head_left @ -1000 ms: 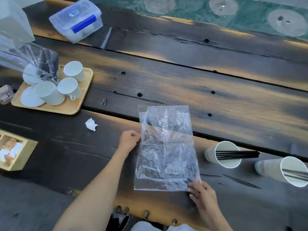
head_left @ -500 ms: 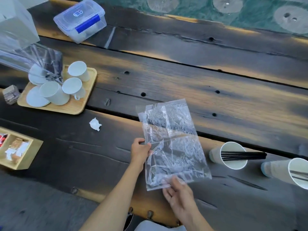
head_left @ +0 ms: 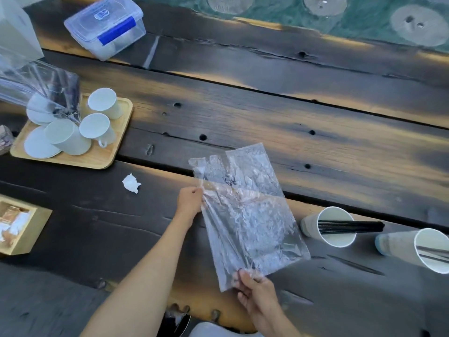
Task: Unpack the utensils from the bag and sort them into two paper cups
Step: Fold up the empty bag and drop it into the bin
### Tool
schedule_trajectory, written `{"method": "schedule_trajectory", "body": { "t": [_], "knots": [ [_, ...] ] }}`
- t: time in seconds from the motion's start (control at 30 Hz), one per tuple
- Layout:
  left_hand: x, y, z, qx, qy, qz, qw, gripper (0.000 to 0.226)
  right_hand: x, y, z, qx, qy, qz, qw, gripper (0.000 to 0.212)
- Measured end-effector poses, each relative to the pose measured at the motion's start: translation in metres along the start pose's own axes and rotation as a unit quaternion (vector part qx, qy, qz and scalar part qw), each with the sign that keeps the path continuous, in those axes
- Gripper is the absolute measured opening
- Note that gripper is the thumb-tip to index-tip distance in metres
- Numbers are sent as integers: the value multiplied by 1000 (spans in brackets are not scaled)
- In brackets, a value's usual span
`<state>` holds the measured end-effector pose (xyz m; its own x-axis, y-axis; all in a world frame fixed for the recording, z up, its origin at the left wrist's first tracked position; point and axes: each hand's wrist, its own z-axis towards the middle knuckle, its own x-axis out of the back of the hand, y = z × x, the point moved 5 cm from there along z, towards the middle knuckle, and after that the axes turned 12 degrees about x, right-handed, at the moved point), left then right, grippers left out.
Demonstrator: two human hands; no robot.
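A crumpled clear plastic bag (head_left: 245, 210) is held just over the dark wooden table, tilted, with nothing visible inside it. My left hand (head_left: 189, 203) pinches its left edge. My right hand (head_left: 257, 293) grips its near bottom edge. To the right stand two white paper cups: the nearer cup (head_left: 328, 227) holds black utensils (head_left: 352, 226) that stick out to the right, and the far-right cup (head_left: 422, 249), cut by the frame edge, holds dark utensils too.
A wooden tray (head_left: 97, 159) with white cups and saucers sits at left, partly under another clear bag (head_left: 36, 86). A clear lidded box (head_left: 104, 25) is at the back, a wooden box (head_left: 21, 229) at the left edge, and a white paper scrap (head_left: 131, 183) near the tray.
The bag lay flat on the table; both hands have taken hold of it, lifted it and turned it so its top leans left. My right hand shifted left along the bottom edge.
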<state>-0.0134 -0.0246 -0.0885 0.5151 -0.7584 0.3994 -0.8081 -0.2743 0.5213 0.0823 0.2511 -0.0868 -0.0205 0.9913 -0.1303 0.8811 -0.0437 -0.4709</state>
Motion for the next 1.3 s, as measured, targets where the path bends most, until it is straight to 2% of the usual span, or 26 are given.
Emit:
{"method": "schedule_trajectory", "body": {
  "t": [0.1, 0.2, 0.27, 0.33, 0.37, 0.43, 0.53, 0.63, 0.7, 0.8, 0.83, 0.9, 1.0, 1.07, 1.17, 1.3],
  "knots": [
    [-5, 3, -2, 13, -30, -16, 999, 28, -1, 4, 2, -26, 7, 0, 1000, 17],
    [-8, 2, -1, -9, -42, -1, 999, 23, -9, 10, -7, -139, -57, -33, 988, 26],
    [-5, 4, -1, -19, -36, 11, 999, 28, -9, 12, -16, -196, -142, -129, 962, 36],
    [-1, 4, 2, -38, -32, 26, 998, 31, -4, 8, -19, -160, -223, -287, 918, 36],
    [1, 4, 3, -52, -31, 40, 997, 30, -3, 3, -17, -114, -230, -341, 904, 33],
    [6, 3, 6, -74, -12, 83, 994, 21, -3, -20, -6, -4, -188, -350, 918, 22],
    [14, 6, 5, -107, 31, 144, 983, 16, -10, -83, 19, 168, -78, -315, 931, 17],
    [22, 12, 4, -105, 55, 156, 981, 24, -23, -148, 41, 245, 5, -269, 931, 14],
    [27, 15, 7, -92, 59, 134, 985, 24, -31, -181, 55, 267, 47, -243, 931, 22],
    [33, 23, 14, -74, 63, 111, 989, 29, -38, -215, 84, 268, 101, -270, 919, 36],
    [34, 26, 17, -71, 59, 97, 991, 34, -38, -220, 97, 254, 115, -294, 914, 34],
    [34, 33, 22, -64, 42, 50, 996, 42, -37, -228, 111, 224, 149, -356, 895, 11],
    [28, 44, 27, -55, 36, 28, 997, 47, -34, -239, 117, 227, 204, -431, 849, 25],
    [21, 49, 30, -45, 27, 28, 998, 49, -36, -239, 121, 218, 208, -454, 839, 21],
    [11, 54, 30, -16, -3, 15, 1000, 54, -34, -224, 135, 187, 179, -427, 866, 13],
    [14, 61, 32, -26, -1, -17, 1000, 47, -33, -217, 132, 180, 132, -237, 946, 19]
  ]
}}
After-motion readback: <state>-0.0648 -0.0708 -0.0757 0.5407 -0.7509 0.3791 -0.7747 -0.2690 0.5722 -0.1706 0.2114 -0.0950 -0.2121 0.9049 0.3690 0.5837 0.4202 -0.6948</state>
